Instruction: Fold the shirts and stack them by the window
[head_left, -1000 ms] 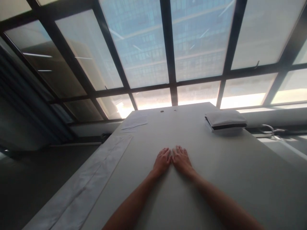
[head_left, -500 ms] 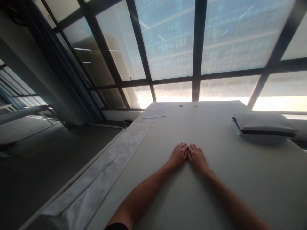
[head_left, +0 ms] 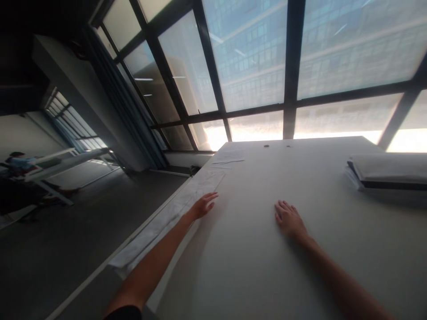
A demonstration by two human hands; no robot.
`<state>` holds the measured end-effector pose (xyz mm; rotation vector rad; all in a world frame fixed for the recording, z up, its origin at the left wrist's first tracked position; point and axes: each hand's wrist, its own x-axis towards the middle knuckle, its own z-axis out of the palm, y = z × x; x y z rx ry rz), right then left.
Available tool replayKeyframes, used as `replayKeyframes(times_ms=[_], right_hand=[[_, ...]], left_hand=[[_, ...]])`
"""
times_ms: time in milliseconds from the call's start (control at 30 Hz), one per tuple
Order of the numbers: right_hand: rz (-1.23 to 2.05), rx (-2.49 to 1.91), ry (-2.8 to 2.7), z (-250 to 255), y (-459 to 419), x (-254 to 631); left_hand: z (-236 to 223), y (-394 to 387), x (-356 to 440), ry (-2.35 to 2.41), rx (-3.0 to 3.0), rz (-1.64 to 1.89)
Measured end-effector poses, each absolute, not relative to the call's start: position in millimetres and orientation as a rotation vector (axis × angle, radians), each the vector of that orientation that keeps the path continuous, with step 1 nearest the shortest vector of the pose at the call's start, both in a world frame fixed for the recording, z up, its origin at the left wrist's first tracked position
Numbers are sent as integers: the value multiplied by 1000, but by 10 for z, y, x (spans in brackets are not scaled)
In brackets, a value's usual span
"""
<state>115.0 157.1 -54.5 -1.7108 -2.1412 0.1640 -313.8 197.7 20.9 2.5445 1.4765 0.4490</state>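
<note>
My right hand lies flat on the white table, fingers stretched forward and nothing under them that I can see. Off to the left, my left hand is raised a little above the tabletop, with its thumb apart from its fingers and nothing held. Below and beside that hand, a long strip of pale, creased sheeting runs along the table's left edge; my left forearm hides part of it.
Thin white sheets lie at the far left of the table. A stack of folded pale material with a dark layer sits at the right. Tall windows stand behind. A person is at another table far left.
My hands, side by side before, are now apart. The left hand has lifted and moved left toward the sheeting; the right stays flat on the table. The view has turned left.
</note>
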Motion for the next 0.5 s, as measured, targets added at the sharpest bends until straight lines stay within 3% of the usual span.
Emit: replayKeyframes(times_ms=[133,233,500], right_hand=[[139,-1691,-2136,-560,1566,1154],[121,-1676,-2123,-613,1578,1176],[71,-1659,-2142,-685,1597,1233]], left_hand=[[172,1750,-4320,1828,2437,290],[19,1534,-4766,1952,2377,208],[-64,1338,-4618,1993,2382,82]])
